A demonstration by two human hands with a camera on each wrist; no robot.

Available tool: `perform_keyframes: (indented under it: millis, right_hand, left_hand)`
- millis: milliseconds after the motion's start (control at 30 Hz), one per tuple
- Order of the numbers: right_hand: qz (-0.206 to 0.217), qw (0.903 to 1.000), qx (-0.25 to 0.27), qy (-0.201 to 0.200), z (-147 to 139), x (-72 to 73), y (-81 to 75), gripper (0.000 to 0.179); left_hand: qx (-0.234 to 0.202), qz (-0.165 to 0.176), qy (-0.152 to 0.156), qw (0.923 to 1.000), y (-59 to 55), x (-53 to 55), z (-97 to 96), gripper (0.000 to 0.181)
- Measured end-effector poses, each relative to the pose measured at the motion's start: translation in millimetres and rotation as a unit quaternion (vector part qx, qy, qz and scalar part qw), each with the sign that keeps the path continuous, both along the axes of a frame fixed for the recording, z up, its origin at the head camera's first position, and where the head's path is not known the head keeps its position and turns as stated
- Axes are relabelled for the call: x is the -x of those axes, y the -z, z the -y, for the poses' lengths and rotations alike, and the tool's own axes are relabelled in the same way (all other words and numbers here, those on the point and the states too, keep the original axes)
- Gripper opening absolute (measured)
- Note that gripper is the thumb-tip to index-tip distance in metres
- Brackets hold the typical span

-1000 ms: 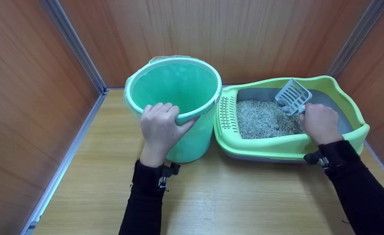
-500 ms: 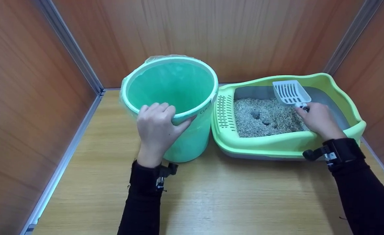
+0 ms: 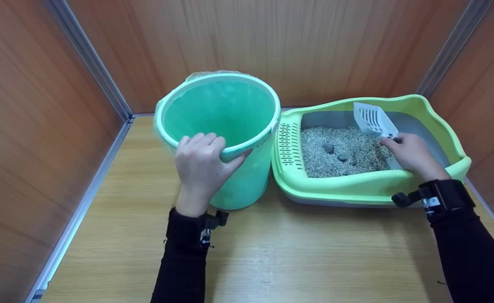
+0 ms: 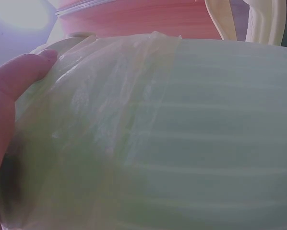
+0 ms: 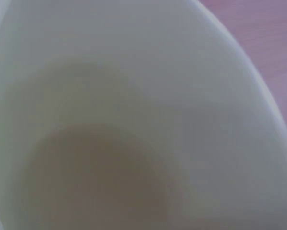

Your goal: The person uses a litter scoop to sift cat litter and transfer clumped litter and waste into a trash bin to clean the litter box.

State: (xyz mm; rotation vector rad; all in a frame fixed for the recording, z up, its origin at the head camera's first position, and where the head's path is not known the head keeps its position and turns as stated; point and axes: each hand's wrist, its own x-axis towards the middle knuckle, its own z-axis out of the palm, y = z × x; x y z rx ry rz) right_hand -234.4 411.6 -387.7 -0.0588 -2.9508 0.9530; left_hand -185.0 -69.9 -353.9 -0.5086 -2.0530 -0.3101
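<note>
A green trash bin [image 3: 240, 189], lined with a thin clear bag [image 4: 95, 100], tilts toward me. My left hand [image 3: 200, 168] grips its near rim, fingers over the edge and thumb along the outside. To the right is a green litter box [image 3: 347, 183] holding grey litter [image 3: 352, 145]. Above the litter my right hand [image 3: 413, 153] holds a pale slotted litter scoop [image 3: 387, 127] by its handle, blade up and away from me. Two dark clumps [image 3: 328, 147] rest on the litter, left of the scoop. The right wrist view is filled by the box's blurred outer wall [image 5: 220, 120].
Wood-grain panels stand behind [image 3: 322, 50], at left [image 3: 40, 105] and at right, joined by grey metal strips. Bin and box stand side by side on a pale wooden floor [image 3: 272, 252]. A slotted step [image 3: 289, 145] forms the box's left end.
Clumps at the scoop a second ago now lie on the litter to its left. The scoop has swung upright and turned slightly on edge. My left hand stays on the bin rim.
</note>
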Motion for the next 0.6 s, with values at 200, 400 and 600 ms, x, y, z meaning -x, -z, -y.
perform_keyframes:
  millis: [200, 400, 600]
  right_hand:
    - [0.010, 0.9995, -0.020, -0.024, 3.0, 1.6, -0.3, 0.054]
    - [0.042, 0.9984, -0.010, -0.035, 0.8, 1.7, -3.7, 0.049]
    - [0.044, 0.9980, -0.013, -0.044, 1.4, 1.9, -4.8, 0.047]
  left_hand:
    - [-0.001, -0.002, 0.001, 1.0000, -0.8, 0.6, -0.5, 0.061]
    - [0.002, 0.000, 0.002, 1.0000, -0.1, 0.7, -1.1, 0.061]
    - [-0.001, -0.004, 0.000, 1.0000, -1.4, -0.9, -1.2, 0.061]
